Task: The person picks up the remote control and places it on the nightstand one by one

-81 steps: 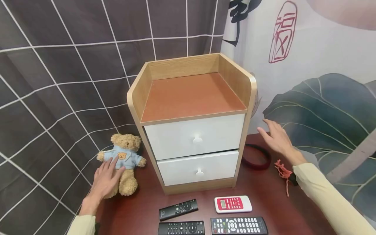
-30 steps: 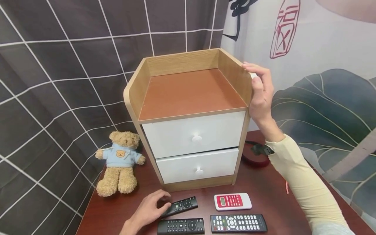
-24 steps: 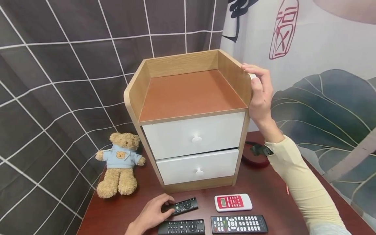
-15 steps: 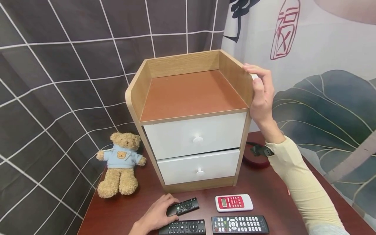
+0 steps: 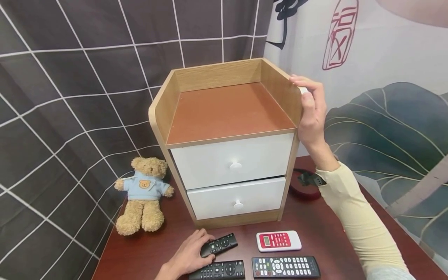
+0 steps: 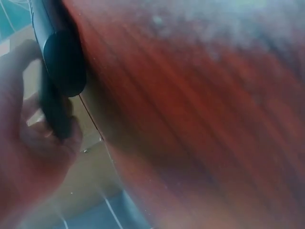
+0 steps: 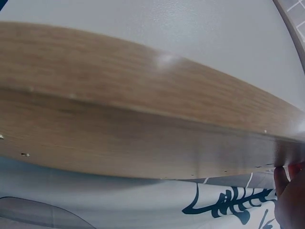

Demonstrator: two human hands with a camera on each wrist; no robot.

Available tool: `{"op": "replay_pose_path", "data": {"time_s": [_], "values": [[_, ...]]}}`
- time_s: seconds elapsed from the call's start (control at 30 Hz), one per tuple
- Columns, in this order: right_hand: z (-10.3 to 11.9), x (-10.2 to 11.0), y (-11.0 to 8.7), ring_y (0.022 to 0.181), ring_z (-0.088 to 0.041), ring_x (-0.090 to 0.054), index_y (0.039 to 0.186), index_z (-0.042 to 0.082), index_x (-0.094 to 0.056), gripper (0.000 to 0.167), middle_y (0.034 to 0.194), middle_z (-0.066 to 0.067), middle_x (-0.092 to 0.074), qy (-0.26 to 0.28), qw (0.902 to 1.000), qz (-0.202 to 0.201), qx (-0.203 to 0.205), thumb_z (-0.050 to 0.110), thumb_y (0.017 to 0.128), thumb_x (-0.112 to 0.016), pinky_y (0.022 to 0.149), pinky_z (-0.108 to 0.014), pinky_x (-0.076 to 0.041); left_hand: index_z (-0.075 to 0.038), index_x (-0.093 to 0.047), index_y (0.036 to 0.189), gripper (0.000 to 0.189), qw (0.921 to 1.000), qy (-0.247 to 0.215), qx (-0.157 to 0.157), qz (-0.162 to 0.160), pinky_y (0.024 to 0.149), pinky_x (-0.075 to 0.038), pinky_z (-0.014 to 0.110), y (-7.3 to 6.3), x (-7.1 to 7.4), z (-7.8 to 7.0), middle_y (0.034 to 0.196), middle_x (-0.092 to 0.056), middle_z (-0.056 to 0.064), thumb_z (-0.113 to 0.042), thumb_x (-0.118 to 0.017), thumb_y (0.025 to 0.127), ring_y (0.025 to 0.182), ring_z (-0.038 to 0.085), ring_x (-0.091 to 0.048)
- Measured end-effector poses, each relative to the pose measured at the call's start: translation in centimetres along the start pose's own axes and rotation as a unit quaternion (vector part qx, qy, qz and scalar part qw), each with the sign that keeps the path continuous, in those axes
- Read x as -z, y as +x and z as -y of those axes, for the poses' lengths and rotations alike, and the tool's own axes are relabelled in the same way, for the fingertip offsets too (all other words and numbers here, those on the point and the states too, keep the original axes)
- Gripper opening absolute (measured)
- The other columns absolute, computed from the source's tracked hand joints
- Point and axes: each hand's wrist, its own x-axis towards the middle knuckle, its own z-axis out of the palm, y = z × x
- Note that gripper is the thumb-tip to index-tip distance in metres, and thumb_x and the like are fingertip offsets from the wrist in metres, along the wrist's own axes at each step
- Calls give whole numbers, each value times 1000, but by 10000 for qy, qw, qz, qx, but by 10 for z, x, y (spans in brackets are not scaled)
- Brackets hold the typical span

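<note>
My left hand [image 5: 191, 252] grips the left end of a small black remote control [image 5: 224, 244], thumb on the near side and fingers on the far side. In the left wrist view the hand [image 6: 28, 157] curls round the dark remote [image 6: 55, 107]. A second black remote [image 5: 229, 269] lies just below it, under the edge of the thumb. My right hand [image 5: 312, 112] holds the top right side panel of a wooden cabinet [image 5: 227, 223], fingers over its rim. In the right wrist view only part of that hand [image 7: 291, 198] shows, at the panel's edge.
The cabinet has two white drawers, an upper [image 5: 206, 167] and a lower [image 5: 213, 200], both pushed in. A teddy bear [image 5: 144, 194] sits left of it. A white-and-red remote [image 5: 294, 240] and a many-buttoned remote [image 5: 285, 267] lie in front. A dark red ring-shaped thing [image 5: 304, 193] lies at right.
My left hand has moved from the bear to the small black remote and closed on its end. My right hand has risen from beside the cabinet to its top right side panel.
</note>
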Motion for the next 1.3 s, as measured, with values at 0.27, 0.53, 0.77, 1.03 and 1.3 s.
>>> {"op": "replay_pose_path", "data": {"time_s": [0.27,0.53,0.77,1.03,1.3], "values": [[-1,1,0,124,-24,-55,110,0,-62,36,117,4,-66,20,9999,96,-21,7,90,-33,113,-36,-34,-27,-65,106,35,9984,23,-315,-470,68,-42,14,-4,5,-8,93,-51,-17,-35,-78,74,84,-2,-45],[-1,5,-3,125,-23,-54,111,0,-61,36,118,4,-66,-13,9999,98,-105,7,91,-33,111,-34,-34,-33,-63,108,39,9942,-15,-832,-684,66,-36,5,-1,30,-33,93,-51,-20,-33,-80,73,82,-3,-47],[-4,6,-3,125,-24,-54,111,-1,-62,36,118,4,-66,-33,9999,63,-90,7,91,-33,111,-34,-34,-26,-65,116,48,9704,-194,-2135,-1111,68,-35,1,19,77,-69,99,-55,-16,-28,-81,70,84,-3,-49],[-9,6,-2,125,-23,-53,111,0,-61,35,119,5,-64,-32,9998,166,-91,8,91,-33,112,-35,-33,-12,-66,120,54,9166,141,-3597,-1739,67,-39,2,46,139,-105,98,-62,-5,-28,-81,70,79,3,-53],[-12,6,-1,126,-23,-52,114,1,-60,36,120,6,-64,-64,9997,201,-80,9,91,-33,112,-34,-33,-5,-69,116,52,8983,851,-3564,-2424,66,-52,16,71,203,-132,97,-66,3,-30,-80,72,79,11,-60]]}}
